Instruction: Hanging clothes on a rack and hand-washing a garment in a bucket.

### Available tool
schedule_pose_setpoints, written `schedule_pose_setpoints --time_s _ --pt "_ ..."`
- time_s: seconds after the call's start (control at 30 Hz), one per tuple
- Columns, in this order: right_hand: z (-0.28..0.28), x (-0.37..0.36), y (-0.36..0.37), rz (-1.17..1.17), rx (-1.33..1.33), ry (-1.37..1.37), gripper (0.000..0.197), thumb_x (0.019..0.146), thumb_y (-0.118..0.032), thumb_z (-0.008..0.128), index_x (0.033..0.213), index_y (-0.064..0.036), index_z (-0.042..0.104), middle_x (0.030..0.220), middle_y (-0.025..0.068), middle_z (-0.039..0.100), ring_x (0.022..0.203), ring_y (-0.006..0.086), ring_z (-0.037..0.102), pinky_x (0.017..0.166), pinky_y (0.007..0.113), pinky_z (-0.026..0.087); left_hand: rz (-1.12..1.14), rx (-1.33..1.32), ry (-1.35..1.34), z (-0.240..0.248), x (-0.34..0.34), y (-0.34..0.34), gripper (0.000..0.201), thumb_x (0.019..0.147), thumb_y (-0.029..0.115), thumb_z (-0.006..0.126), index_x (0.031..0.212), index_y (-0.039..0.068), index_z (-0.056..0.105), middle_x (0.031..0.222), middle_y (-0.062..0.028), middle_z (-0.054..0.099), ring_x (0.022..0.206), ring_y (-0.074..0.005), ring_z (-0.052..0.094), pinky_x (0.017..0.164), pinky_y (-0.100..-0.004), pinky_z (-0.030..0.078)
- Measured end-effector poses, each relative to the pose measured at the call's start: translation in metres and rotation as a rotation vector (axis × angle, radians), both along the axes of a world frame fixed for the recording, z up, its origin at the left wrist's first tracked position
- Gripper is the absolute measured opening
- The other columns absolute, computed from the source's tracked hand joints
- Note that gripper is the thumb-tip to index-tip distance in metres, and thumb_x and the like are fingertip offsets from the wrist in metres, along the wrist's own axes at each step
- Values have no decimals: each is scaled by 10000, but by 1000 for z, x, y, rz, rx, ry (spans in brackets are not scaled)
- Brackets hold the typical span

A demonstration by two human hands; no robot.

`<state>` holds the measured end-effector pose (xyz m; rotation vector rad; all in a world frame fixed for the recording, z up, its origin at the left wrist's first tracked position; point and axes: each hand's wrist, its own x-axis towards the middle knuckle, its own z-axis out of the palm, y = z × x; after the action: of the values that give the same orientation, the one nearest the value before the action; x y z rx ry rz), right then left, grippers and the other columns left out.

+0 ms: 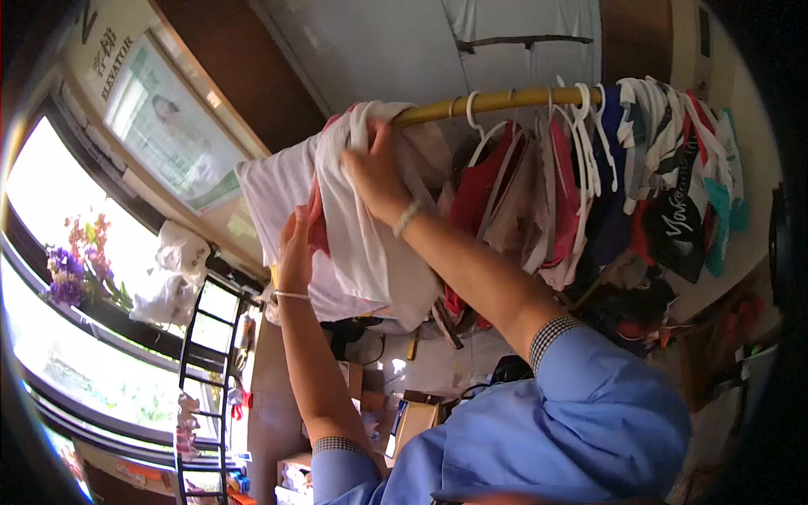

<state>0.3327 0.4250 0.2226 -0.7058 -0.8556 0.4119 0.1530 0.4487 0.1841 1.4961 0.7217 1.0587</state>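
White towels hang in layers over the left end of a yellow rod, with a strip of red cloth showing between them. My right hand is raised to the top of the white towel just below the rod, its fingers closed on a fold. Lower and to the left, my left hand rests against the cloth beside the red strip, fingers stretched upward. Both wrists wear a bracelet. The towels' far sides are hidden.
Right of the towels, clothes on white hangers and draped striped cloths crowd the rod. A black ladder-like rack stands by the bright window at left, near flowers and a white plastic bag. Boxes sit on the floor below.
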Motion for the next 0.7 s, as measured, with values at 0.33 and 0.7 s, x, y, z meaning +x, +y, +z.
schedule_pose_setpoints --time_s 0.33,0.7 --pt "-56 66 -95 -808 -324 -728 722 722 -177 649 1298 30 264 1328 296 255 1224 443 272 971 502 244 412 1130 461 49 113 -70 670 725 123 667 1311 58 349 1304 -184 366 1223 -349 349 1004 -421 292" --pt "-61 125 -121 -857 -659 -1025 613 722 -208 671 1206 67 416 1092 238 550 1237 366 313 988 483 212 829 1436 1145 42 126 10 538 790 44 448 1303 197 400 1377 -13 350 1289 -213 295 1014 -536 191"
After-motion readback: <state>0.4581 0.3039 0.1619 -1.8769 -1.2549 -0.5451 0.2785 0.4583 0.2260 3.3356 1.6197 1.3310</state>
